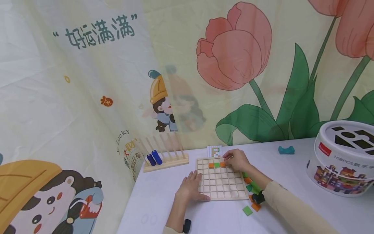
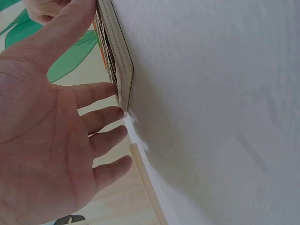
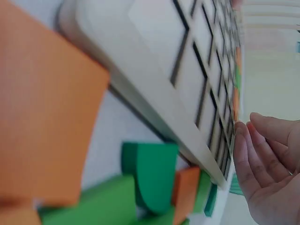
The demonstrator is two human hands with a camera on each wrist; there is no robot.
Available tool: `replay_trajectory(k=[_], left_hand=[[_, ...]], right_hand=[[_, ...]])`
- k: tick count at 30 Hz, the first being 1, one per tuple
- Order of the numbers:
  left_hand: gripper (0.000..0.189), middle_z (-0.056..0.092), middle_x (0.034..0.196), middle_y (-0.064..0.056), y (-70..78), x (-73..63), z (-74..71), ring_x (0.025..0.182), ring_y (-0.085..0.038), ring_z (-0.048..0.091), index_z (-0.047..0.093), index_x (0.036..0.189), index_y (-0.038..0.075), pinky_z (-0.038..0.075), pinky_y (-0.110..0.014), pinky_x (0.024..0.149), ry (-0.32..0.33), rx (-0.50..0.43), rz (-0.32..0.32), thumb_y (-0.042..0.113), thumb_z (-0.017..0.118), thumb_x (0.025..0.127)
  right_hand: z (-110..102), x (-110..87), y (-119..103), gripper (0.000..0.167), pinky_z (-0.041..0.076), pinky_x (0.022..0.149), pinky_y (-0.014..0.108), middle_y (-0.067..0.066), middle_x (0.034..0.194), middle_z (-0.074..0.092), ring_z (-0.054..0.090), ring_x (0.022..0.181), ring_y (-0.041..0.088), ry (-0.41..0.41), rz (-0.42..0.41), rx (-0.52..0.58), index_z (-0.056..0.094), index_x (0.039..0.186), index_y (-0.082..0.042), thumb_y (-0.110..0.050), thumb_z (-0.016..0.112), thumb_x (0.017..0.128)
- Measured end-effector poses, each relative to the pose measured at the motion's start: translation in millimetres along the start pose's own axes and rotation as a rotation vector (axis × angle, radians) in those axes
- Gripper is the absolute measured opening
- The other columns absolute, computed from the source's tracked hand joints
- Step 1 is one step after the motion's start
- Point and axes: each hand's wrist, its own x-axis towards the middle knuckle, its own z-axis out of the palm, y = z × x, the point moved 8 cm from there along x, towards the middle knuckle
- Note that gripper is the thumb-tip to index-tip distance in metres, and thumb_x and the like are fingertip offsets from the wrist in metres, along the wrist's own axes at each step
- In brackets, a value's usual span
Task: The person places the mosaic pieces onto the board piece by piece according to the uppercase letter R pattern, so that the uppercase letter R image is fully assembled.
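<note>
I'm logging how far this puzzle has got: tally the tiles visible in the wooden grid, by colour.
Orange tiles: 2
Green tile: 1
Total visible in the wooden grid: 3

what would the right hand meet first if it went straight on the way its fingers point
Probably the rightmost orange tile in the wooden grid board, close by the right hand, though the hand's height above it is unclear.
</note>
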Motion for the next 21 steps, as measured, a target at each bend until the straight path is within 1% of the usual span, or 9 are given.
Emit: replay_trajectory(k=[3, 7, 10, 12, 15, 18, 21], left_hand=[[0.111, 0.034, 0.167, -0.019, 0.7, 0.6, -0.4, 0.155, -0.037, 0.029, 0.045, 0.157, 0.005, 0.028, -0.056, 0.125, 0.002, -0.004, 0.001, 0.057, 0.092, 0.071], [0.110, 0.034, 0.167, -0.019, 1.2, -0.4, -1.5, 0.155, -0.037, 0.029, 0.045, 0.157, 0.005, 0.028, -0.056, 0.125, 0.000, -0.007, -0.001, 0.056, 0.092, 0.071], [0.110, 0.034, 0.167, -0.020, 0.7, -1.8, -2.7, 0.155, -0.038, 0.029, 0.044, 0.156, 0.004, 0.028, -0.056, 0.125, 0.001, -0.007, 0.002, 0.056, 0.092, 0.072], [0.110, 0.033, 0.167, -0.020, 0.4, -2.3, -2.8, 0.155, -0.038, 0.029, 0.044, 0.156, 0.004, 0.028, -0.056, 0.125, 0.002, -0.010, 0.005, 0.056, 0.092, 0.072], [0.110, 0.033, 0.166, -0.021, 1.4, -2.6, -3.4, 0.155, -0.038, 0.029, 0.045, 0.156, 0.003, 0.028, -0.057, 0.125, 0.007, -0.009, 0.012, 0.055, 0.092, 0.072], [0.109, 0.033, 0.167, -0.021, 1.2, -0.9, -1.8, 0.155, -0.038, 0.029, 0.044, 0.156, 0.004, 0.028, -0.056, 0.125, 0.003, -0.013, 0.012, 0.055, 0.092, 0.072], [0.109, 0.033, 0.167, -0.020, 0.6, 0.1, -0.5, 0.156, -0.038, 0.028, 0.044, 0.157, 0.004, 0.027, -0.056, 0.125, -0.003, -0.011, 0.009, 0.055, 0.091, 0.073]], right_hand=[[-13, -5.4, -1, 0.010, 0.058, 0.075, 0.035, 0.000, 0.087, 0.074, 0.070, 0.084, 0.019, 0.035, 0.013, 0.013, 0.078, 0.101, -0.006, -0.007, 0.080, 0.091], [-31, -11.7, 1, 0.013, 0.059, 0.074, 0.035, 0.002, 0.089, 0.075, 0.071, 0.085, 0.020, 0.075, 0.004, -0.007, 0.078, 0.105, -0.004, -0.007, 0.078, 0.092], [-41, -14.9, 6, 0.015, 0.060, 0.071, 0.035, 0.002, 0.090, 0.076, 0.072, 0.085, 0.021, 0.083, -0.011, -0.026, 0.078, 0.106, -0.002, -0.007, 0.077, 0.092], [-46, -17.0, 11, 0.014, 0.061, 0.072, 0.035, 0.002, 0.091, 0.076, 0.072, 0.086, 0.021, 0.077, -0.014, -0.050, 0.078, 0.106, -0.003, -0.006, 0.078, 0.092], [-50, -21.3, 18, 0.015, 0.061, 0.077, 0.039, 0.004, 0.094, 0.076, 0.072, 0.089, 0.023, 0.043, -0.004, -0.089, 0.078, 0.105, -0.003, -0.003, 0.077, 0.090], [-51, -26.2, 25, 0.019, 0.062, 0.082, 0.042, 0.005, 0.097, 0.076, 0.072, 0.091, 0.024, -0.002, 0.020, -0.117, 0.078, 0.107, -0.003, 0.001, 0.077, 0.088], [-50, -30.4, 30, 0.022, 0.062, 0.083, 0.043, 0.006, 0.098, 0.076, 0.071, 0.091, 0.024, -0.034, 0.021, -0.140, 0.078, 0.106, -0.003, 0.005, 0.077, 0.086]])
